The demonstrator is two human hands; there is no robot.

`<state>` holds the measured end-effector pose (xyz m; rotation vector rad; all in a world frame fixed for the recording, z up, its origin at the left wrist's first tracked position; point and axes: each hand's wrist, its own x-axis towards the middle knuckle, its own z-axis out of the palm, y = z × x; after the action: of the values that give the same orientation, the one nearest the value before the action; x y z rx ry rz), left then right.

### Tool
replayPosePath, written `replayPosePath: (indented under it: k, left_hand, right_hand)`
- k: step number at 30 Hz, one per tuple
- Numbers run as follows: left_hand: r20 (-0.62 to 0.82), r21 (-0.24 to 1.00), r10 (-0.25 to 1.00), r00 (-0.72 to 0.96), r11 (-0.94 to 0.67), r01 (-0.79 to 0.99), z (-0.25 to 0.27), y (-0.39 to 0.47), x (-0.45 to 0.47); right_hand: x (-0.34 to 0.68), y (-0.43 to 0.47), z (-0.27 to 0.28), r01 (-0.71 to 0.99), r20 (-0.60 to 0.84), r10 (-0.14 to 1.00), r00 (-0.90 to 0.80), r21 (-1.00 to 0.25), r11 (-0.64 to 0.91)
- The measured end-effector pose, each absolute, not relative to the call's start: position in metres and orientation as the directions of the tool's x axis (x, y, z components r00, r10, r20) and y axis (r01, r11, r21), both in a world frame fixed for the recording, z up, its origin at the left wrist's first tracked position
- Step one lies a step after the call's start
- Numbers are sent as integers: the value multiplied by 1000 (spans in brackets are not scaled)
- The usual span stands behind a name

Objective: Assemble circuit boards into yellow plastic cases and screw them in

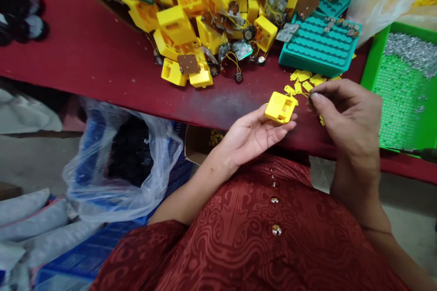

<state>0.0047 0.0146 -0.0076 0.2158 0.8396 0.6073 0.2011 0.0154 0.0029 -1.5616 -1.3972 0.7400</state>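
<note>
My left hand (254,134) is palm up, with its fingers under and around a small yellow plastic case (280,107). Its face with the grille holes and a rectangular opening is turned up. To the right, my right hand (344,113) pinches a small dark wired part (311,96), which looks like a mini speaker mostly covered by the fingertips. Thin yellow wire seems to run from it towards the case. Small flat yellow plastic pieces (298,87) lie scattered on the table just beyond both hands.
Yellow cases (175,25) with circuit boards and wired speakers are heaped at the back. Stacked teal trays (317,47) stand right of them. A green tray (370,70) of metal screws is at far right. Below the table's left edge sits a plastic-lined blue crate (90,145).
</note>
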Motion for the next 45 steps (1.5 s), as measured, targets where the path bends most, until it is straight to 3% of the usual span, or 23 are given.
replayPosePath:
  k: [12, 21, 24, 28, 32, 36, 40, 45]
  left_hand:
    - [-625, 366, 582, 521, 807, -463, -3, 13, 2]
    - [-565, 470, 663, 490, 748, -469, -9, 12, -23]
    - [-536, 559, 707, 461, 706, -435, -13, 12, -26]
    - [-487, 750, 796, 360, 592, -294, -17, 15, -22]
    - [-463, 847, 842, 278, 513, -142, -17, 19, -21]
    - [-465, 879, 842, 274, 477, 24, -13, 18, -22]
    - [-483, 869, 816, 318, 491, 61, -10, 13, -22]
    - [-528, 811, 788, 318, 578, -85, -9, 9, -20]
  right_hand:
    - [198, 21, 8, 432, 123, 976, 178, -901, 35]
    - [185, 28, 7, 404, 179, 981, 81, -905, 131]
    - [186, 27, 7, 442, 187, 980, 64, -886, 140]
    - [193, 22, -2, 575, 316, 948, -27, -771, 274]
    - [201, 8, -32, 731, 578, 793, -194, -453, 509]
    - [209, -14, -58, 779, 585, 733, -347, -256, 573]
    - [220, -25, -53, 747, 497, 745, -445, -253, 615]
    - [224, -22, -43, 770, 458, 801, -386, -317, 553]
